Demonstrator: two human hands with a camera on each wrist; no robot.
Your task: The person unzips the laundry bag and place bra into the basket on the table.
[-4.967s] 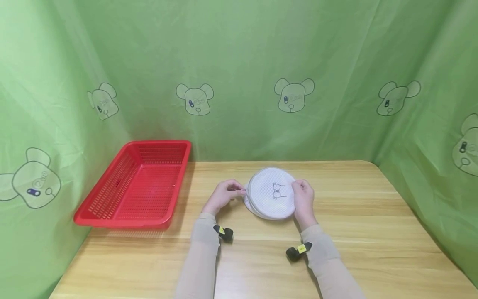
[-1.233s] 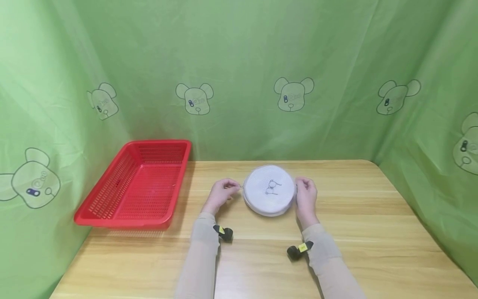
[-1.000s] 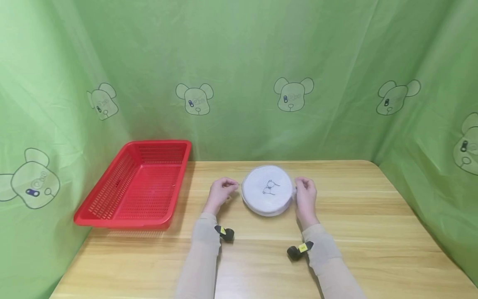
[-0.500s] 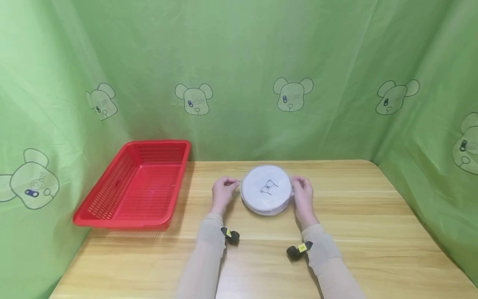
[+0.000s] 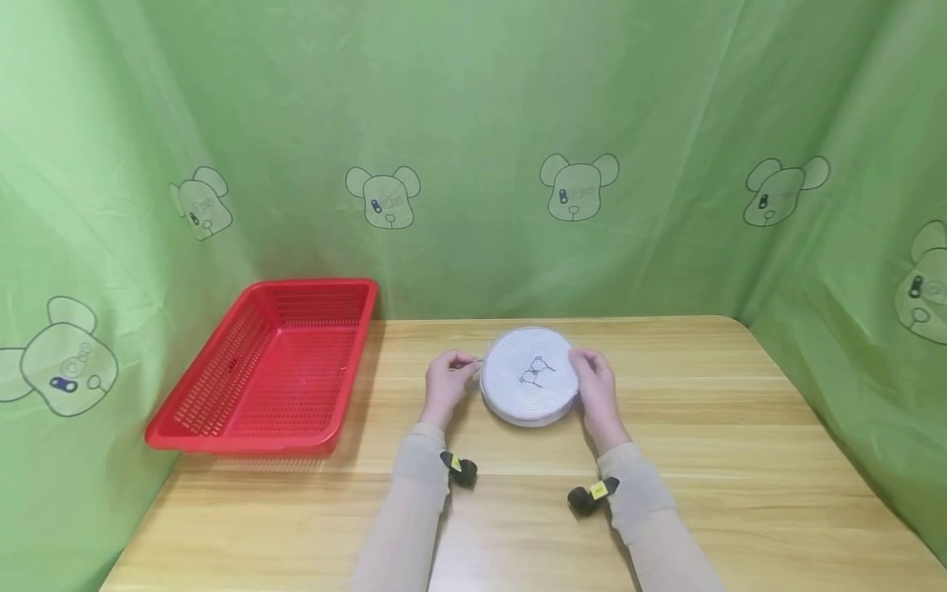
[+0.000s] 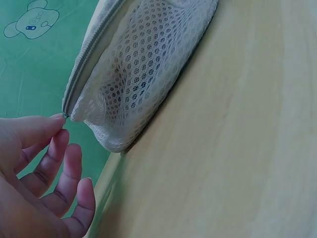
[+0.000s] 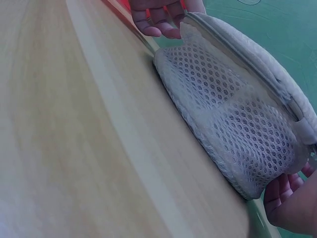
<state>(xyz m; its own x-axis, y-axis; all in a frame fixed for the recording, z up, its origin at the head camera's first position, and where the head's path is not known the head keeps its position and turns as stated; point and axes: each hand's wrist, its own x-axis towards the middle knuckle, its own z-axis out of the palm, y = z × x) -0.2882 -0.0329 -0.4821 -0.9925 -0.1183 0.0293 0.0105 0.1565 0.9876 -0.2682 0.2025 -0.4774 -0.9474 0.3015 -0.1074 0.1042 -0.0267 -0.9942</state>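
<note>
A round white mesh laundry bag (image 5: 528, 386) stands on the table between both hands, a small line drawing on its top. In the left wrist view its zipper (image 6: 86, 52) runs round the upper edge, above honeycomb mesh sides. My left hand (image 5: 446, 382) pinches the tiny zipper pull between thumb and index finger at the bag's left edge, the other fingers loosely bent. On the right side my right hand (image 5: 598, 390) grips the rim, thumb at the top edge and fingers lower down against the side. The right wrist view shows the mesh wall (image 7: 228, 109) slightly creased.
A red plastic basket (image 5: 351, 395) with slotted walls sits at the table's left. Green curtain (image 5: 473, 90) with bear-head prints hangs behind and on both sides. The wooden table (image 5: 740, 460) extends to the right and front.
Five seconds ago the lid sat offset over the lower part; now the two line up. The drawing has turned. Lately the left hand has shifted right and the right hand has moved in onto the rim.
</note>
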